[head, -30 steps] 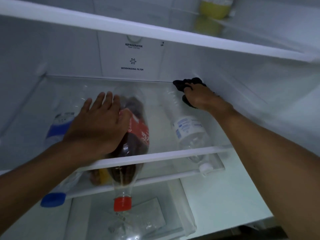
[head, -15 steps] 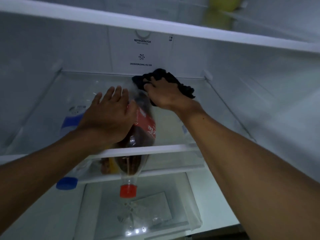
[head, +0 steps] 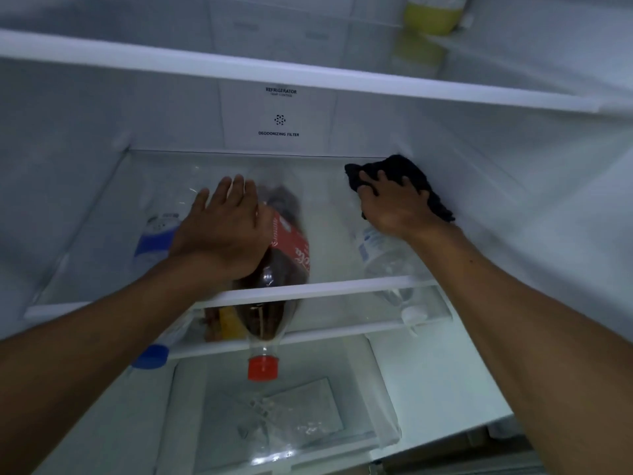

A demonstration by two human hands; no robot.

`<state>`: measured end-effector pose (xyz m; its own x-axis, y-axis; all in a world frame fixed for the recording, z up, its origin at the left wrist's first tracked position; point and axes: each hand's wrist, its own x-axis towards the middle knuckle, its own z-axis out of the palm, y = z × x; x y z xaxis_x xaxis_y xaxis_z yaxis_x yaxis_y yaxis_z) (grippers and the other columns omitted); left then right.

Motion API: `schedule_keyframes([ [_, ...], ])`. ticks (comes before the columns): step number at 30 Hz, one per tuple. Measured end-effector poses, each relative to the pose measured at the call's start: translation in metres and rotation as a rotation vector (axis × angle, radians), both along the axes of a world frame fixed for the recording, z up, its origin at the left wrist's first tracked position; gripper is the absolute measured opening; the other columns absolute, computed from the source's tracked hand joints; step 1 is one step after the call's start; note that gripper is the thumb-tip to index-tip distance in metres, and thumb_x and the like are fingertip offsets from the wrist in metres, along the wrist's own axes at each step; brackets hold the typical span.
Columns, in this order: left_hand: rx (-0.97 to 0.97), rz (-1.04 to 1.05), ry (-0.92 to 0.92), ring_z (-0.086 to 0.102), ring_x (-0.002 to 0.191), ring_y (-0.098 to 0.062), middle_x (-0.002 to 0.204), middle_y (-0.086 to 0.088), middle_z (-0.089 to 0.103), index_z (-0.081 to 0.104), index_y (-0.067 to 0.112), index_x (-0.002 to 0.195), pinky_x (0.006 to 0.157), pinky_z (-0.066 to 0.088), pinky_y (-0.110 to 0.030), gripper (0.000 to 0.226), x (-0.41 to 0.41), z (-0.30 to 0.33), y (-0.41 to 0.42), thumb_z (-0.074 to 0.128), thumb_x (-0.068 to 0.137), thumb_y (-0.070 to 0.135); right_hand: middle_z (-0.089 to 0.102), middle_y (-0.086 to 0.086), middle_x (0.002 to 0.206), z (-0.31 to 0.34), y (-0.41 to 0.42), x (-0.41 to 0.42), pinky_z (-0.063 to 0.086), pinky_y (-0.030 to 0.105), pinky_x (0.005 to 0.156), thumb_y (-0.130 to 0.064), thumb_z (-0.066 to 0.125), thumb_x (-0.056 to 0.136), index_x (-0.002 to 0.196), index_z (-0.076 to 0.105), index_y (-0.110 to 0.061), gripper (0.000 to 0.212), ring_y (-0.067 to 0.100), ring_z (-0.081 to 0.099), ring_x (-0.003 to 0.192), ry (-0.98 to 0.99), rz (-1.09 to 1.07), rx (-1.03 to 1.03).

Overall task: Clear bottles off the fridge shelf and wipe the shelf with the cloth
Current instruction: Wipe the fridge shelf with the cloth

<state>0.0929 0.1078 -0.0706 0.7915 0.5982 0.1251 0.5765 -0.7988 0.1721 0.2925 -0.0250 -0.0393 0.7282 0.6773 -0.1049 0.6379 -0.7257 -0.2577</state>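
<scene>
A glass fridge shelf (head: 325,290) spans the view. My left hand (head: 222,231) lies flat on it with straight fingers, left of the middle. My right hand (head: 394,209) grips a black cloth (head: 409,169) and presses it on the shelf at the back right corner, against the side wall. Through the glass I see three bottles lying below the shelf: a cola bottle (head: 291,258) with a red cap in the middle, a blue-capped bottle (head: 154,241) on the left, and a clear water bottle (head: 380,257) on the right.
The white rim of an upper shelf (head: 308,73) runs overhead, with a yellow container (head: 431,15) on it at the top right. A clear drawer (head: 291,426) sits at the bottom. The fridge's back wall and side walls close in the shelf.
My right hand swept the cloth from the shelf's back middle to its back right corner. My left hand stayed flat on the shelf.
</scene>
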Motion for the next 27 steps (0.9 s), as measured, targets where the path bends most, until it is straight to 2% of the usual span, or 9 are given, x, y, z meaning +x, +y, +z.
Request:
schedule_keyframes([
  [2,-0.051,0.009,-0.065,0.011,0.147,-0.03,0.159,-0.015,0.016,0.019,0.003,0.149,0.119,0.003,-0.048,0.074,0.001,0.001,0.001,0.007,0.087,0.042,0.004,-0.003,0.166,0.0,0.012,-0.012,-0.005,0.054,0.119,-0.041,0.018,0.104,0.156,0.012,-0.035,0.053,0.032,0.0,0.152,0.004,0.038,0.012],
  [5,-0.055,0.003,-0.081,0.013,0.147,-0.031,0.158,-0.016,0.019,0.022,0.003,0.148,0.119,0.005,-0.05,0.073,0.0,0.001,0.001,0.008,0.088,0.041,0.007,-0.005,0.166,-0.006,0.014,-0.032,-0.005,0.053,0.119,-0.04,0.018,0.104,0.156,0.015,-0.035,0.052,0.029,0.0,0.152,0.009,0.118,0.051],
  [11,0.002,0.011,0.063,0.002,0.149,-0.024,0.161,-0.012,0.007,0.009,0.004,0.151,0.12,0.004,-0.043,0.078,-0.004,0.004,-0.002,-0.004,0.082,0.039,0.018,-0.012,0.164,-0.01,-0.024,-0.083,0.003,0.044,0.122,-0.038,0.022,0.104,0.153,0.026,-0.038,0.049,0.017,0.008,0.152,-0.016,0.281,0.161],
  [15,0.057,-0.024,0.136,0.002,0.148,-0.026,0.161,-0.015,0.005,0.007,0.002,0.151,0.12,0.005,-0.043,0.079,-0.008,0.004,-0.002,-0.003,0.082,0.04,0.027,-0.011,0.161,-0.011,-0.062,-0.067,0.011,0.042,0.122,-0.038,0.027,0.104,0.152,0.033,-0.034,0.049,0.017,0.018,0.15,-0.125,0.12,0.184],
  [18,0.079,-0.034,0.145,0.002,0.148,-0.028,0.16,-0.016,0.006,0.008,0.002,0.15,0.12,0.005,-0.045,0.081,-0.007,0.005,-0.002,-0.007,0.08,0.04,0.026,-0.008,0.162,-0.009,-0.082,-0.043,0.01,0.043,0.122,-0.037,0.026,0.103,0.152,0.033,-0.031,0.049,0.022,0.017,0.15,-0.149,-0.066,0.154],
  [22,0.069,-0.02,0.122,0.002,0.148,-0.027,0.161,-0.014,0.007,0.009,0.003,0.15,0.12,0.005,-0.046,0.082,-0.002,0.003,-0.002,-0.007,0.08,0.042,0.034,-0.007,0.158,-0.018,-0.084,-0.045,0.014,0.048,0.121,-0.045,0.018,0.097,0.147,0.043,-0.027,0.059,0.026,0.025,0.148,-0.172,-0.041,0.209],
  [27,-0.041,0.016,0.009,0.003,0.148,-0.022,0.161,-0.01,0.008,0.011,0.006,0.151,0.121,0.004,-0.044,0.072,0.001,0.002,-0.004,0.0,0.09,0.042,0.035,-0.012,0.157,-0.017,-0.074,-0.096,0.008,0.051,0.12,-0.035,0.036,0.103,0.147,0.042,-0.033,0.045,0.031,0.021,0.148,-0.141,-0.076,0.298],
])
